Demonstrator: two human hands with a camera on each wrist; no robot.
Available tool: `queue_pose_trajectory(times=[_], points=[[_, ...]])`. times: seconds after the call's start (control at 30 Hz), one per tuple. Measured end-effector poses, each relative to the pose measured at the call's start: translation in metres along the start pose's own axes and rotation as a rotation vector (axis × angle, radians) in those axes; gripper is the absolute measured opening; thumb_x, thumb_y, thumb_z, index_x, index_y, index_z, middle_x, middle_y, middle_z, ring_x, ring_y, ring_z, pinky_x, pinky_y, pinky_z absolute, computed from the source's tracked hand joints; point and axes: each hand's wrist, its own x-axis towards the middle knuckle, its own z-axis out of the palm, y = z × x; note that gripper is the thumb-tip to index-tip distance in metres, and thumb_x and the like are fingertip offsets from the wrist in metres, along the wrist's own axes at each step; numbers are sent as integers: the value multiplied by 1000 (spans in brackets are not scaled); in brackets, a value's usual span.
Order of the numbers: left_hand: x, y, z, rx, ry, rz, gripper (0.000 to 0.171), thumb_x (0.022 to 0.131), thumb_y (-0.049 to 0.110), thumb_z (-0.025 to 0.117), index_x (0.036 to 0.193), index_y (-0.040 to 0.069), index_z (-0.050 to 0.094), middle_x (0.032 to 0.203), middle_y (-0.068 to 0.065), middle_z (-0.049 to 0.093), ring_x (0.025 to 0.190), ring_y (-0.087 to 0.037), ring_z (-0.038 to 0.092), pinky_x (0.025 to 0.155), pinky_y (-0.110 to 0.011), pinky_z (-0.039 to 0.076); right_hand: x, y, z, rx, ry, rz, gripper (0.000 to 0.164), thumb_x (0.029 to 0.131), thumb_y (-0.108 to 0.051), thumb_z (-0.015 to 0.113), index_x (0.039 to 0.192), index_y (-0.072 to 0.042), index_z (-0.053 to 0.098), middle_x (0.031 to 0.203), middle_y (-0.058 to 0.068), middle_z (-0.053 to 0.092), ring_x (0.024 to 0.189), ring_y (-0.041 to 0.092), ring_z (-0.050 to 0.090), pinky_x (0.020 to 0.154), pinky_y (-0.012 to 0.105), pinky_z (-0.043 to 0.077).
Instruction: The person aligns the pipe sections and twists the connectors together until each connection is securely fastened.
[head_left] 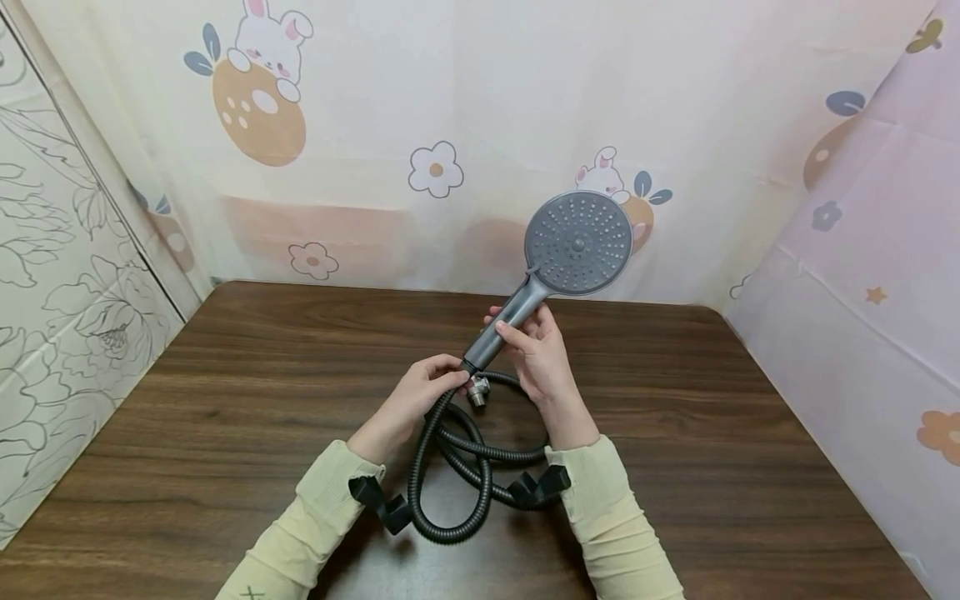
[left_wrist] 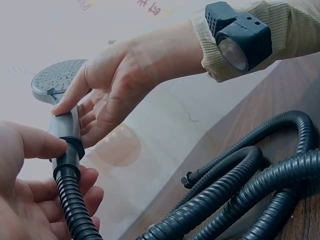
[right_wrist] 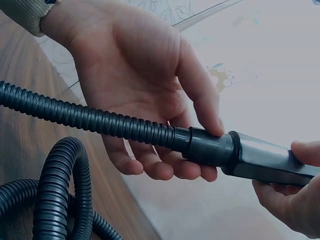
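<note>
A grey handheld shower head (head_left: pixel 578 243) with a round nozzle face is held tilted above the table, its face towards the head camera. My right hand (head_left: pixel 542 358) grips its handle (head_left: pixel 497 335) between thumb and fingers. At the handle's lower end, my left hand (head_left: pixel 420 396) pinches the black hose connector (right_wrist: pixel 211 147) between thumb and fingers. From that connector runs a ribbed black shower hose (left_wrist: pixel 75 210), which loops down onto the table between the forearms. The connector sits right against the handle's end in the right wrist view.
A small chrome fitting (head_left: pixel 477 392) lies by the hose just below the handle. The dark wooden table (head_left: pixel 225 433) reaches back to a patterned curtain (head_left: pixel 360 108). Black wrist cameras (left_wrist: pixel 240 42) are strapped over both sleeves, close to the hose loops.
</note>
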Motion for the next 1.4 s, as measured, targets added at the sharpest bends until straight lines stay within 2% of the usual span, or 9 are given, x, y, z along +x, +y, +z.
queue_pose_trajectory(times=[0.13, 0.2, 0.4, 0.6, 0.8, 0.93, 1.17, 1.27, 1.4], points=[[-1, 1, 1, 21, 53, 27, 27, 84, 15, 61, 108, 0, 60, 83, -1, 58, 79, -14, 53, 73, -26, 39, 0, 0, 0, -2, 0, 3, 56, 88, 10, 47, 137, -12, 30, 108, 10, 55, 96, 18, 61, 91, 36, 45], [-2, 2, 1, 24, 65, 28, 28, 84, 13, 61, 108, 0, 60, 84, -1, 56, 77, -11, 51, 72, -26, 39, 0, 0, 0, -3, 2, 6, 56, 88, 10, 47, 137, -12, 30, 108, 10, 55, 96, 18, 60, 91, 37, 44], [-1, 3, 0, -18, 40, -40, 29, 91, 21, 51, 112, 3, 58, 97, -15, 64, 79, -11, 56, 73, -26, 39, 0, 0, 1, -5, 1, 4, 56, 88, 10, 47, 137, -12, 30, 110, 12, 54, 96, 18, 61, 92, 37, 44], [-1, 4, -2, -52, 4, -65, 33, 95, 21, 42, 111, 0, 60, 90, -10, 68, 77, -10, 58, 72, -27, 39, 0, -1, 1, -13, 5, 9, 56, 88, 10, 48, 137, -13, 31, 108, 10, 55, 97, 18, 61, 90, 35, 45], [-1, 6, -3, -26, -2, -55, 30, 93, 21, 45, 110, 0, 60, 88, -9, 69, 75, -10, 57, 72, -27, 39, 0, -1, 1, -16, 6, 15, 57, 88, 9, 48, 137, -14, 30, 108, 9, 55, 97, 18, 61, 90, 35, 45], [-1, 4, -4, -25, 4, -44, 28, 92, 21, 49, 108, 1, 61, 83, -2, 68, 75, -11, 58, 72, -27, 39, 0, -1, 0, -15, 9, 18, 56, 88, 9, 48, 137, -13, 30, 108, 9, 55, 98, 18, 60, 91, 36, 45], [-1, 5, -4, 15, 57, -43, 27, 89, 22, 55, 108, 4, 62, 92, -6, 67, 79, -12, 54, 72, -27, 38, 0, -1, -1, -10, 9, 23, 55, 88, 9, 48, 136, -13, 31, 108, 9, 55, 98, 19, 60, 92, 37, 45], [-1, 5, -3, 24, 75, -30, 27, 87, 20, 58, 109, 4, 62, 91, -2, 64, 81, -11, 53, 73, -26, 39, 0, -1, 0, -6, 10, 22, 54, 88, 9, 48, 136, -12, 31, 108, 10, 55, 99, 19, 60, 92, 37, 45], [-1, 5, -4, 11, 67, 0, 29, 85, 18, 61, 109, 2, 61, 88, -2, 63, 80, -10, 54, 74, -26, 41, 0, -1, 0, 0, 11, 23, 53, 88, 9, 48, 135, -12, 32, 107, 10, 55, 98, 19, 60, 92, 38, 44]])
